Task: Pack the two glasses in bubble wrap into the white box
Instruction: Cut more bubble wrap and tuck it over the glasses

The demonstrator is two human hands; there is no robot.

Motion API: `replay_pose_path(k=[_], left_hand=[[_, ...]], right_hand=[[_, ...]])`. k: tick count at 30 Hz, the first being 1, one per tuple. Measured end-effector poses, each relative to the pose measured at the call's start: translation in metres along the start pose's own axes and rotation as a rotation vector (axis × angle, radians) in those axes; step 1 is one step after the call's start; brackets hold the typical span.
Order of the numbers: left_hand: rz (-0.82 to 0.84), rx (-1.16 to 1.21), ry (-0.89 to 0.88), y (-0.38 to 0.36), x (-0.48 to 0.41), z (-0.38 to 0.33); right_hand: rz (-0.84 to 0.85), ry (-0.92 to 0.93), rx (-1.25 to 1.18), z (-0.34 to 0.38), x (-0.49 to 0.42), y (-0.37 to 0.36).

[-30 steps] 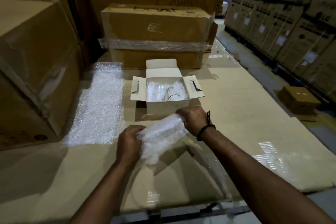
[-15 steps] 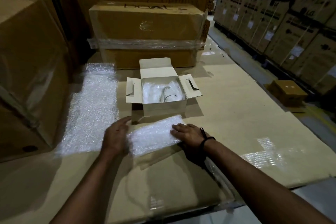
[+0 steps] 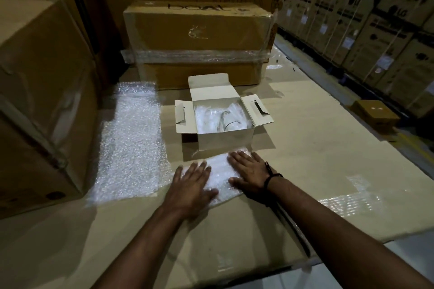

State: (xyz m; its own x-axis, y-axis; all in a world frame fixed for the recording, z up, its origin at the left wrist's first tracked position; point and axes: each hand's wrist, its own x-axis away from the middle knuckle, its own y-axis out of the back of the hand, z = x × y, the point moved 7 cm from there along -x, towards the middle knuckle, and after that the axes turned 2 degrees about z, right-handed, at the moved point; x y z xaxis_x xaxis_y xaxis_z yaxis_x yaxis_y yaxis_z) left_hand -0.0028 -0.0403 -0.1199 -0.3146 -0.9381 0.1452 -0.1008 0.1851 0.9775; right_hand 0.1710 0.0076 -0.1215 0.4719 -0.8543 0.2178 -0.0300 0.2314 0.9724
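1. L hand [image 3: 191,185] is laid flat on a small bubble wrap piece [image 3: 219,170], fingers straight and slightly spread.
2. R hand [image 3: 249,172] is pressed flat on the same piece, fingers straight, nearly together, thumb out; a dark wristband [image 3: 270,175] is worn.
3. The piece is spread on the cardboard sheet [image 3: 305,159], just in front of the white box [image 3: 223,139].
4. The box is stood open, flaps out; wrapped glassware [image 3: 220,118] is seen inside, w/ one rim visible. Count can't be told.
5. A long bubble wrap sheet [image 3: 131,143] is laid to the left; a taped brown carton [image 3: 197,37] is set behind the box.
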Motion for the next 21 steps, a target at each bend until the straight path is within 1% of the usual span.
replay_pose_path(k=[2,4,7,9,10,11,14,16,19,21], left_hand=[[0.078,-0.038,0.004,-0.011,0.003,-0.002],[0.079,-0.039,0.004,-0.008,0.004,-0.001],[-0.020,0.019,0.027,0.010,0.005,0.003],[-0.064,0.045,0.032,0.018,0.006,0.008],[-0.060,0.045,0.026,0.019,0.007,0.010],[-0.049,0.045,0.021,0.019,0.007,0.012],[-0.052,0.089,0.038,0.021,0.004,0.016],[-0.097,0.100,0.052,0.026,0.002,0.016],[-0.213,0.163,0.052,0.037,0.001,0.014],[-0.293,0.174,0.035,0.043,0.001,0.014]], right_hand=[[0.005,-0.009,0.023,0.000,0.001,0.002],[0.041,-0.010,-0.014,0.000,0.003,-0.001],[0.054,-0.038,-0.068,-0.002,0.005,0.000],[-0.003,-0.040,-0.131,-0.002,0.007,0.012],[-0.022,-0.032,-0.161,-0.002,0.008,0.018],[-0.009,-0.023,-0.172,-0.002,0.010,0.023],[0.160,0.003,-0.085,-0.004,0.011,0.020],[0.192,0.015,-0.042,-0.005,0.008,0.020],[0.114,0.016,0.015,-0.006,0.000,0.027],[0.080,0.032,0.005,-0.004,-0.004,0.034]])
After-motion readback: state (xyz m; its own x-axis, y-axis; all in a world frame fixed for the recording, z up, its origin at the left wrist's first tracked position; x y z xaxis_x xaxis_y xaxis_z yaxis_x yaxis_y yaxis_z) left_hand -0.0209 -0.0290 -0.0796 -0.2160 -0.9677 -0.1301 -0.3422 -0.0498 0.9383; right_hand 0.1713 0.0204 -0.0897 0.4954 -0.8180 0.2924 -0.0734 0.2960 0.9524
